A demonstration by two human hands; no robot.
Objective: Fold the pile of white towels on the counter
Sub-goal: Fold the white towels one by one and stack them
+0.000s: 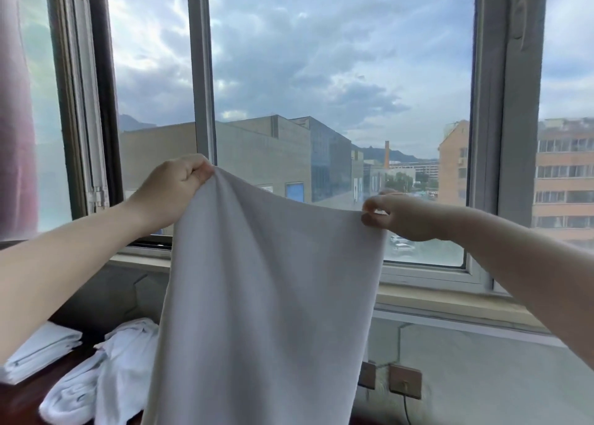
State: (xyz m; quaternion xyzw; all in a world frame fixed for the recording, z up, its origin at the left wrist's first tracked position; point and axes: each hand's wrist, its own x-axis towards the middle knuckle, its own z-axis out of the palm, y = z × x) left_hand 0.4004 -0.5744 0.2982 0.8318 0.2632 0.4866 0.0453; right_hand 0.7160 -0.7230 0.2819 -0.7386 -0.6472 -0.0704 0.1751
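A white towel [266, 296] hangs in the centre of the frame, held up by its top edge before the window [340, 103]. The left hand [175, 188] is clenched on the upper left corner; the right hand [395, 217] pinches the upper right corner between thumb and fingers. The cloth hangs open and shows no fold yet. At the lower left, on the dark bench [19, 405], a folded stack [38, 349] suggests some towels are done, while a rumpled heap [106, 370] beside it still waits. Judged so, the task is partway through.
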